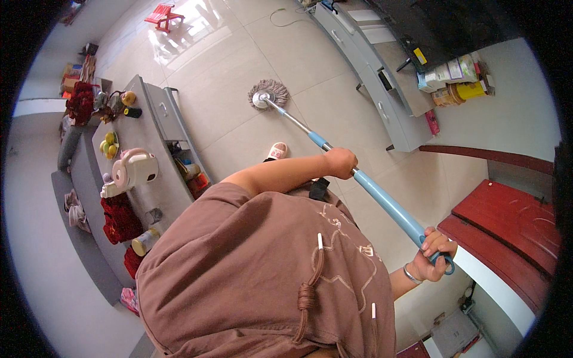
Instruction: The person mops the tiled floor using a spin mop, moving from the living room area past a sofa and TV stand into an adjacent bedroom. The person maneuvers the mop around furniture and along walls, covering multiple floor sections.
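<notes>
A mop with a light-blue and metal handle (388,202) slants across the view. My left hand (341,163) is closed around its metal pole, just below the thick blue grip. My right hand (433,256), with a silver bracelet at the wrist, wraps the top end of the grip by its hanging loop (449,265). At the far end, the round mop head (270,93) with grey-brown strands rests on the tiled floor (224,96). One foot in a pale slipper (278,151) shows between me and the mop head.
On the left, a grey table (172,197) carries a pale kettle-like appliance (136,169), fruit (109,146) and jars. A grey TV cabinet (365,67) lines the right. A red folding stool (164,18) stands far off. Red wooden doors (506,223) are near my right hand.
</notes>
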Demonstrator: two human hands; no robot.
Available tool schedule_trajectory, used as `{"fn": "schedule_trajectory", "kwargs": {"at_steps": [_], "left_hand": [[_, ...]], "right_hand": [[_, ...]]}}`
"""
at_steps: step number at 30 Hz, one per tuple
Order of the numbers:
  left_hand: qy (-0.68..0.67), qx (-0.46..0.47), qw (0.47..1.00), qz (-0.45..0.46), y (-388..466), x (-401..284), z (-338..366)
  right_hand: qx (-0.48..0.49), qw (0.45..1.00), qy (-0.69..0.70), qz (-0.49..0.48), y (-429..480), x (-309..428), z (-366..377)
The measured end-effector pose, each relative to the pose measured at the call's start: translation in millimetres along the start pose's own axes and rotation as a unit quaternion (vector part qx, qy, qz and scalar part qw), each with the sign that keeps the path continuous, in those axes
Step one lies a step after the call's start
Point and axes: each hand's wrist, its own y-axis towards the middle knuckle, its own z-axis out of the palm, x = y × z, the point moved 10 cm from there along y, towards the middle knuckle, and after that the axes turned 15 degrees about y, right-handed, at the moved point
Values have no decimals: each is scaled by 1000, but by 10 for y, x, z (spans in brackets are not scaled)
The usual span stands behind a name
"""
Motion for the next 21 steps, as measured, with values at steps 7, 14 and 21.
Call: {"fn": "schedule_trajectory", "kwargs": {"at_steps": [7, 14, 21], "left_hand": [[-17, -12, 1000, -19, -111, 446, -201], [-17, -54, 998, -35, -223, 1014, -335], [-28, -115, 991, -58, -352, 1519, -445]], "right_hand": [[-11, 999, 45, -3, 207, -319, 274], [-15, 998, 52, 12, 423, -725, 616], [2, 997, 74, 24, 579, -1074, 974]]}}
